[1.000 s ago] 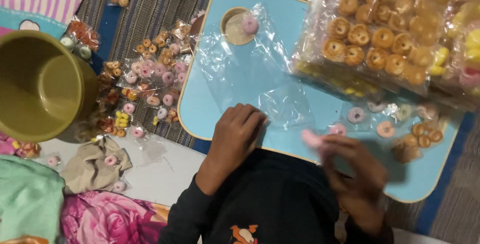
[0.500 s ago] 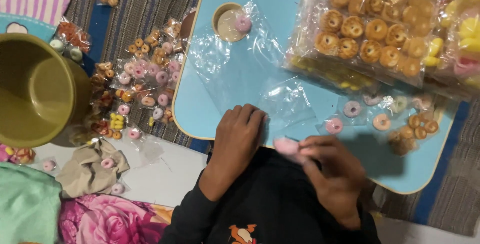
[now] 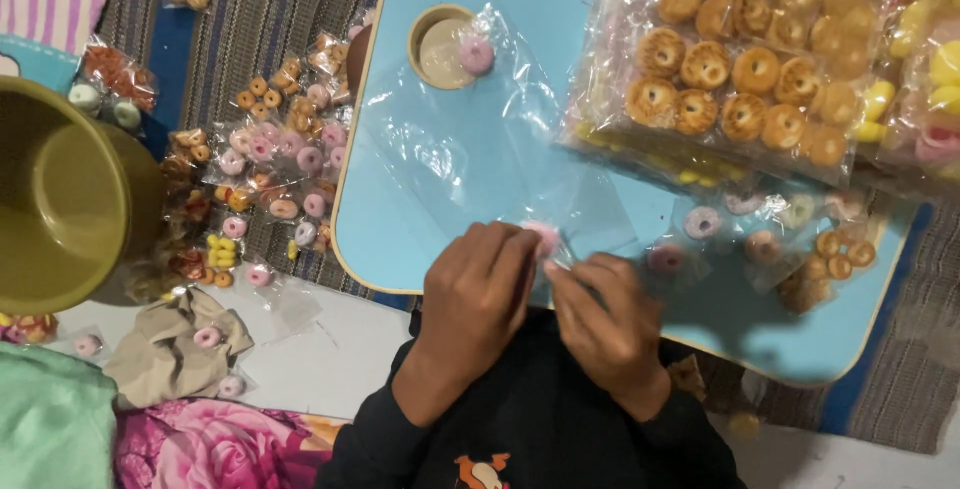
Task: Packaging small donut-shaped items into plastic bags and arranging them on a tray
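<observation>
Pink ring sweet [image 3: 543, 237] sits right at our fingertips, at the near edge of the blue counter [image 3: 520, 9], where our two hands meet. Our left hand [image 3: 478, 299] curls over it from the left, and our right hand [image 3: 605, 314] comes in from the right with its fingers [image 3: 562, 274] pinched narrow on a bit of clear wrapping beside the sweet. We cannot tell whether the left fingers actually grip the sweet or only rest against it, since most of it is covered by them.

A clear plastic bag [image 3: 450, 139] lies flat on the counter just beyond our hands, hard to trace against the blue. Farther right, big packs of biscuit rings [image 3: 745, 69] run off the top edge. Loose wrapped sweets [image 3: 702, 221] lie to the right of our hands.

Left of the counter, small filled packets [image 3: 270, 169] are scattered over a striped mat [image 3: 240, 9], beside an olive bucket [image 3: 60, 199] cut off by the left edge.
</observation>
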